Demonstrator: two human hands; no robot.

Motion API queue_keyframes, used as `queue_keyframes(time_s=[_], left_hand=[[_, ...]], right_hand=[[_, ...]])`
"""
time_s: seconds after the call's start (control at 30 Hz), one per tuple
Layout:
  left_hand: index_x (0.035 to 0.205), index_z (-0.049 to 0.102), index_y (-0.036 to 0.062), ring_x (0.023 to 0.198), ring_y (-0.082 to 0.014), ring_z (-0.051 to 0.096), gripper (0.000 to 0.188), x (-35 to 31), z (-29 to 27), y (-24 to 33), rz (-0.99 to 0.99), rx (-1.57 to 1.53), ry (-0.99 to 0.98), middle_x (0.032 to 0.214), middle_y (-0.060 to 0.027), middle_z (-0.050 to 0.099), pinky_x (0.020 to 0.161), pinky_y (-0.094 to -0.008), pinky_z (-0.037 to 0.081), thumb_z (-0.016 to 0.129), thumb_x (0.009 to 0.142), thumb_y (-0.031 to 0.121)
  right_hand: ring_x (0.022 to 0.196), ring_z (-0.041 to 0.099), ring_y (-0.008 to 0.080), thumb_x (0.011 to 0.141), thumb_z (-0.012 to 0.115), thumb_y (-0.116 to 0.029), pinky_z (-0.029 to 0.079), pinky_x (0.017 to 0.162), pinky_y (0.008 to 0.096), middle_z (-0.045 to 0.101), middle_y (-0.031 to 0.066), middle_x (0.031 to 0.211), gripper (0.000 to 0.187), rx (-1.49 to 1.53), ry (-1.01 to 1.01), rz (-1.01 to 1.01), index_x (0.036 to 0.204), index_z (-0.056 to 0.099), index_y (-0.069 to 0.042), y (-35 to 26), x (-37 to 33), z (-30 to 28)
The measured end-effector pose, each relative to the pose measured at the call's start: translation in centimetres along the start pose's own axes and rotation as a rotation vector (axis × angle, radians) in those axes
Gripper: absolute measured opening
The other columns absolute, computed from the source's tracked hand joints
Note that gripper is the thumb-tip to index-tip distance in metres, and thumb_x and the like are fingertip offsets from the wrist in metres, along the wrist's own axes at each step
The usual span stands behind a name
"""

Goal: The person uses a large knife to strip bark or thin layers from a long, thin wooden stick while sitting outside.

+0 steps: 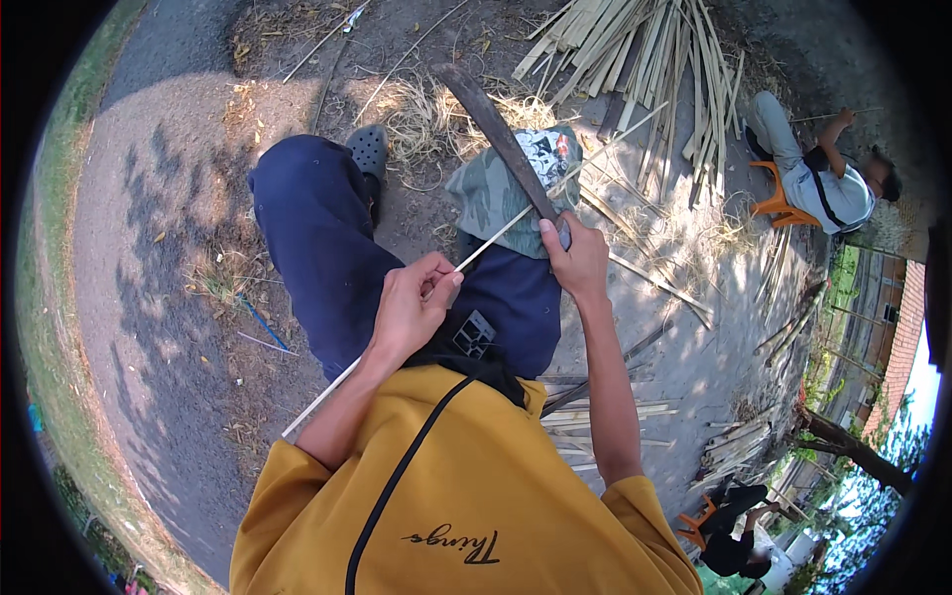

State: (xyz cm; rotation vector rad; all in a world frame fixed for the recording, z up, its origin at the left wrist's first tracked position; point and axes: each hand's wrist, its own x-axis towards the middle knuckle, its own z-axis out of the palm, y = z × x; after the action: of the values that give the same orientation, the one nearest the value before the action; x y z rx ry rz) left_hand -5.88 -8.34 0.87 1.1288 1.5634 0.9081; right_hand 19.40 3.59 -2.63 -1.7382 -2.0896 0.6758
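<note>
- The knife (501, 139) handle is buried inside the right hand (578, 260), so its shape cannot be told
- The thin bamboo strip (486, 245) vanishes under the left hand (412, 307) and behind the forearm
- The bamboo pile (635, 59) is cut off by the top edge
- A seated person (823, 178) at the right rim has a blurred face
- Another person (729, 540) at the lower right is too small to make out

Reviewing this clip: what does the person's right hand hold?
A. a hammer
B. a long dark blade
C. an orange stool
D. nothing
B: the right hand grips the handle of a long dark blade laid across a thin strip over a cloth on the knee, while the left hand pinches the strip.
</note>
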Motion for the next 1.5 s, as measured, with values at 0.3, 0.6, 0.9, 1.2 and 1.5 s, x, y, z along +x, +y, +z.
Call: queue_keyframes(time_s=[0.3, 0.6, 0.9, 1.2, 1.5], left_hand=[[0.089, 0.065, -0.0003, 0.056, -0.0019, 0.044, 0.015, -8.1, -5.3, 0.3, -0.11, 0.055, 0.036, 0.06, 0.0023, 0.054, 0.051, -0.0249, 0.03, 0.07, 0.102, 0.006], [0.085, 0.063, 0.0003, 0.054, -0.0031, 0.039, 0.018, -14.7, -13.3, -0.1, -0.261, 0.139, 0.043, 0.06, 0.0026, 0.051, 0.05, -0.0278, 0.028, 0.072, 0.099, 0.006], [0.085, 0.061, -0.0002, 0.058, -0.0051, 0.052, 0.017, -18.4, -21.2, 0.7, -0.376, 0.132, -0.031, 0.063, 0.0001, 0.058, 0.053, -0.0259, 0.036, 0.072, 0.098, 0.004], [0.091, 0.065, -0.0005, 0.064, -0.0057, 0.058, 0.013, -20.5, -25.9, 0.5, -0.439, 0.105, -0.037, 0.072, 0.0001, 0.064, 0.055, -0.0241, 0.039, 0.074, 0.1, 0.006], [0.093, 0.066, -0.002, 0.065, -0.0064, 0.06, 0.01, -20.0, -26.5, 0.4, -0.453, 0.089, -0.069, 0.074, -0.0011, 0.066, 0.056, -0.0246, 0.043, 0.073, 0.099, 0.002]], right_hand=[[0.071, 0.068, 0.0472, 0.098, 0.063, -0.059, 0.05, 0.066, 0.0538, 0.064, 0.0241, 0.068, 0.057, 0.039, -0.017, 0.019, 0.097, 0.073, -0.003, -0.7, -0.1, 0.2], [0.071, 0.069, 0.0474, 0.099, 0.063, -0.059, 0.052, 0.067, 0.0531, 0.065, 0.0237, 0.067, 0.057, 0.055, 0.021, 0.035, 0.093, 0.073, -0.003, -0.5, 0.2, 0.4], [0.072, 0.069, 0.0479, 0.099, 0.062, -0.06, 0.052, 0.068, 0.0534, 0.065, 0.0238, 0.067, 0.057, 0.07, 0.057, 0.022, 0.094, 0.074, -0.004, -0.5, -0.6, 0.7], [0.067, 0.068, 0.0459, 0.1, 0.061, -0.062, 0.051, 0.066, 0.0528, 0.062, 0.0234, 0.064, 0.062, 0.127, 0.11, 0.041, 0.095, 0.072, -0.001, -0.2, -0.5, 0.9], [0.057, 0.06, 0.0342, 0.102, 0.061, -0.056, 0.046, 0.061, 0.0441, 0.057, 0.0178, 0.06, 0.059, 0.296, 0.059, 0.043, 0.094, 0.071, 0.002, 2.4, -1.0, 0.7]])
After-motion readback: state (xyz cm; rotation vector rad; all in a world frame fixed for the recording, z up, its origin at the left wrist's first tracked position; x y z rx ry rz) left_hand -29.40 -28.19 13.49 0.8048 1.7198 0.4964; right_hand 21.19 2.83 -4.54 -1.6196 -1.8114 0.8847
